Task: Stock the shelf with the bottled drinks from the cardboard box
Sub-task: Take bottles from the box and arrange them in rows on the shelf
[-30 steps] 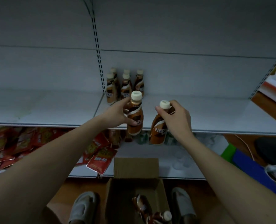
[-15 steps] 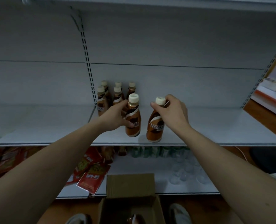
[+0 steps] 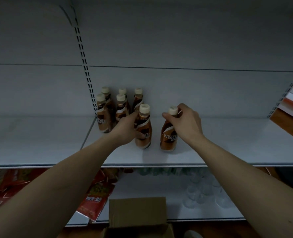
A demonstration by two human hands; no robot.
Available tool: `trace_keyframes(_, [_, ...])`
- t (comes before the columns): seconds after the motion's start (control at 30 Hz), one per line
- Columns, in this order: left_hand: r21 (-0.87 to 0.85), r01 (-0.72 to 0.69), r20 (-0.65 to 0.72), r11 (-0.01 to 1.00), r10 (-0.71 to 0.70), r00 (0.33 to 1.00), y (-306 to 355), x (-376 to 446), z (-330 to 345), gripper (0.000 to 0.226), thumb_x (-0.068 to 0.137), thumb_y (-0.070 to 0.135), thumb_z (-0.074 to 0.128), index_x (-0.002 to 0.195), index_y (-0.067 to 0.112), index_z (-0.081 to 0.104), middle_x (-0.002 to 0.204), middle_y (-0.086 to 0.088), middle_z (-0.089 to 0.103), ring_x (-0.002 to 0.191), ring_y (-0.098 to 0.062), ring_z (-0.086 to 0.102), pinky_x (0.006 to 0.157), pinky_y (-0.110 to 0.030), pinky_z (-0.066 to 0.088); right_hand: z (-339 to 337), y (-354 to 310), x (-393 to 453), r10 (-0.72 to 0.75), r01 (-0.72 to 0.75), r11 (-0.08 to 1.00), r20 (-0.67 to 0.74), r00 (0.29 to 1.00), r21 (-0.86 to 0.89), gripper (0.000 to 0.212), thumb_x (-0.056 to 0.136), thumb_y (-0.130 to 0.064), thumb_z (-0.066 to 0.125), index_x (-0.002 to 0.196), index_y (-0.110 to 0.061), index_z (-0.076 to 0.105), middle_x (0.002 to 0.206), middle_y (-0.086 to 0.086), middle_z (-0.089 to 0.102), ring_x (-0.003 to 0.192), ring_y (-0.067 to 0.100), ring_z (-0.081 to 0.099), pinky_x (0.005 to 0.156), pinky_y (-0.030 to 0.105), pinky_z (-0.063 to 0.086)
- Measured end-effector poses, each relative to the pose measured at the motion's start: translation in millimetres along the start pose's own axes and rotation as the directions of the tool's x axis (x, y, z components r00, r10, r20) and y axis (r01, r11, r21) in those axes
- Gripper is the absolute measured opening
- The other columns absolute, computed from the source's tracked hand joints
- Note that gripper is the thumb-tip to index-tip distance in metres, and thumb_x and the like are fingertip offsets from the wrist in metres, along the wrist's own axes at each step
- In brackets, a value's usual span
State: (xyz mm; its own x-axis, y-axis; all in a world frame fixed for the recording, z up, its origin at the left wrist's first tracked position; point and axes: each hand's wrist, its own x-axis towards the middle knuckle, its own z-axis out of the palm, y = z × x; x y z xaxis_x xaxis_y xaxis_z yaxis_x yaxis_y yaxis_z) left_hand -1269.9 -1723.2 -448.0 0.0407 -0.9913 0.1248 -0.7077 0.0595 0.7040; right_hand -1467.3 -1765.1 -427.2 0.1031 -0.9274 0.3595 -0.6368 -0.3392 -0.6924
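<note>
Head | hands (image 3: 125, 127) (image 3: 186, 122) grip bottles (image 3: 143, 129) (image 3: 168, 134) | shelf (image 3: 228, 143) rightward open

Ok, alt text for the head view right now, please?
Two hands set coffee bottles upright on a grey shelf: left hand on one bottle, right hand on another. Five bottles stand behind; a box sits below.

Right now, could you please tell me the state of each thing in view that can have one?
Left hand: grip closed around the body of a brown coffee bottle, upright on the white metal shelf.
Right hand: grip closed at the neck of a second brown coffee bottle, upright on the shelf.
Five brown bottles at the back: upright, capped.
Cardboard box: flaps open.
</note>
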Motion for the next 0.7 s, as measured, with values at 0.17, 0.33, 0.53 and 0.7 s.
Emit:
trace_keyframes(0.17, [0.08,0.01,0.007,0.997,-0.011,1.0,-10,24,1,0.078,0.073,0.003,0.079,0.14,0.01,0.04,0.139,-0.007,0.051,0.13,-0.024,0.046,0.098,-0.022,0.035,16,3,26,0.008,-0.009,1.0,0.025,1.0,0.01,0.042,0.081,-0.05,0.067,0.087,-0.01,0.056,0.079,-0.002,0.06,0.077,0.022,0.059,0.059,0.03,0.039])
trace_keyframes(0.33, [0.045,0.046,0.01,0.998,-0.047,0.999,-21,35,2,0.072,0.074,0.003,0.078,0.136,0.013,0.043,0.136,-0.007,0.053,0.129,-0.023,0.047,0.107,-0.035,0.038,28,1,47,-0.005,0.005,1.0,0.037,0.999,0.001,0.042,0.081,-0.051,0.066,0.087,-0.01,0.055,0.084,0.001,0.061,0.079,0.023,0.058,0.064,0.029,0.039])
trace_keyframes(0.53, [0.028,0.106,-0.042,0.994,-0.104,0.994,-20,33,6,0.067,0.075,0.01,0.077,0.133,0.012,0.043,0.124,-0.001,0.056,0.118,-0.018,0.051,0.097,-0.029,0.042,43,-3,64,0.004,-0.004,1.0,0.038,0.999,0.016,0.043,0.08,-0.048,0.069,0.086,-0.008,0.054,0.085,0.004,0.062,0.079,0.024,0.058,0.064,0.031,0.038])
trace_keyframes(0.7, [0.138,0.164,-0.223,0.977,-0.131,0.966,-8,22,19,0.044,0.079,0.022,0.073,0.116,0.011,0.052,0.112,-0.006,0.06,0.104,-0.027,0.058,0.082,-0.032,0.046,54,-6,76,-0.006,0.004,0.999,0.042,0.999,0.036,0.042,0.079,-0.045,0.071,0.077,-0.012,0.046,0.079,0.002,0.057,0.075,0.022,0.056,0.062,0.029,0.038])
